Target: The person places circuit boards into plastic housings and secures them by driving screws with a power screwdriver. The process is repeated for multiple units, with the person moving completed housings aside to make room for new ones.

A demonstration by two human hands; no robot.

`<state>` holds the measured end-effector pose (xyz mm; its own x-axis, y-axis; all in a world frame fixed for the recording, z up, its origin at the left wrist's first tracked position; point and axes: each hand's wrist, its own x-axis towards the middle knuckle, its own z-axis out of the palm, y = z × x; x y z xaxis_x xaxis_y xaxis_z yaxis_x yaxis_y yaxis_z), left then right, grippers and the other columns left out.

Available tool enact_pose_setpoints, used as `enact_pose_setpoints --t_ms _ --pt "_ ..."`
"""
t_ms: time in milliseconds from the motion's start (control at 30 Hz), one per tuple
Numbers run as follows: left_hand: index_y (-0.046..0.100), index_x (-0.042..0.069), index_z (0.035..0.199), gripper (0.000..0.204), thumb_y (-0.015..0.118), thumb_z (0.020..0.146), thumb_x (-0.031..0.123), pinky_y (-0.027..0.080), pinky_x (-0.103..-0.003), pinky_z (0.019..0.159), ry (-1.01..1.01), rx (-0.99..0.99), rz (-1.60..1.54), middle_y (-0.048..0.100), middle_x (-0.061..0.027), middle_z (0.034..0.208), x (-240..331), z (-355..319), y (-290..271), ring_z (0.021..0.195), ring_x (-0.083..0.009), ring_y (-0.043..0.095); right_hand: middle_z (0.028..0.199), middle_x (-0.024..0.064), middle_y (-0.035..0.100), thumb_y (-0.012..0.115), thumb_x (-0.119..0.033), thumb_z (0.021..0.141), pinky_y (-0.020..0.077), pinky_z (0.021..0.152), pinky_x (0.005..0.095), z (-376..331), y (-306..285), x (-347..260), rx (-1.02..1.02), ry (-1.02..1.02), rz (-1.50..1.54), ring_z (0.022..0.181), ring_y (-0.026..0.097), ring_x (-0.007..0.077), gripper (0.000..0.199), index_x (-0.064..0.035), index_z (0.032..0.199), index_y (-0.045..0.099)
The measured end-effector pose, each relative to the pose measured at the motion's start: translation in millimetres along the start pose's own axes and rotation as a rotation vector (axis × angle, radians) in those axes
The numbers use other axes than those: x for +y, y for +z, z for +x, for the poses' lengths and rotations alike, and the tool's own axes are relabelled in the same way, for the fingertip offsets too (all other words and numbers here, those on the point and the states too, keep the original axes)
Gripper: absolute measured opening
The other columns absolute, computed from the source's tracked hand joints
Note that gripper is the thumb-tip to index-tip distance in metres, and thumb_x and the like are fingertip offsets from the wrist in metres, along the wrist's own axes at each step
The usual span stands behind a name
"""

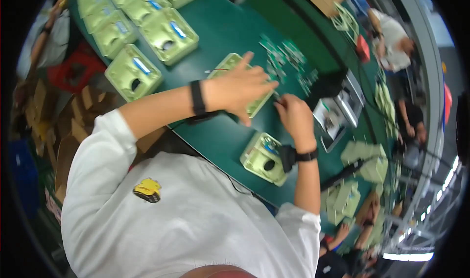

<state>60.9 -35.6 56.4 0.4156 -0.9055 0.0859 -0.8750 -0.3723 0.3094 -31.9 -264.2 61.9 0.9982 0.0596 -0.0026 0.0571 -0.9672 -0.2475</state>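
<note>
Pale-green, shallow plastic housing (228, 62) sits on the dark-green counter (215, 30), mostly under the bare L hand (245, 89), w/ a thin red wire (215, 70) showing at its far L edge. L grip is open: fingers splayed across the housing, thumb nr its close edge, prob. steadying it. Bare R hand (296, 116) is just beside the housing's R end, fingertips bunched nr a small dark bit (277, 96); can't tell if R grip is closed on it or empty. Step in hand looks like fine finger work at that R end, one unit at a time. Next move prob. calls for L keeping the unit still & R fingertips low and precise, w/ care not to snag the wire. Nearby: 2nd pale-green plastic housing (253, 158), just L of the R hand's black wristband (307, 155); loose green circuit boards (293, 56) farther out; blue-tagged pale-green units (156, 33) in rows off L.
</note>
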Motion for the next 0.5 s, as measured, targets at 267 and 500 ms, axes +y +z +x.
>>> enact_pose_setpoints --t_ms 267,500 --pt "0.038 0.008 0.162 0.115 0.095 0.063 0.017 0.026 -0.062 0.128 -0.19 -0.03 -0.224 0.044 -0.0236 0.16 -27 -70 -17 0.151 -0.0406 0.041 0.118 0.0111 0.073 0.069 0.002 0.089 0.0548 0.091 0.041 6 10 19 0.151 -0.526 0.005 0.108 0.07 0.0308 0.028 -0.0044 0.115 0.076" --pt "0.034 0.004 0.163 0.112 0.091 0.067 0.01 0.038 -0.046 0.124 -0.316 0.137 -0.407 0.042 -0.0245 0.16 2 -100 1 0.149 -0.0447 0.04 0.096 0.0069 0.07 0.074 -0.005 0.087 0.054 0.084 0.039 -10 12 27 0.046 -0.466 -0.163 0.094 0.067 0.0272 0.019 -0.0081 0.105 0.077"
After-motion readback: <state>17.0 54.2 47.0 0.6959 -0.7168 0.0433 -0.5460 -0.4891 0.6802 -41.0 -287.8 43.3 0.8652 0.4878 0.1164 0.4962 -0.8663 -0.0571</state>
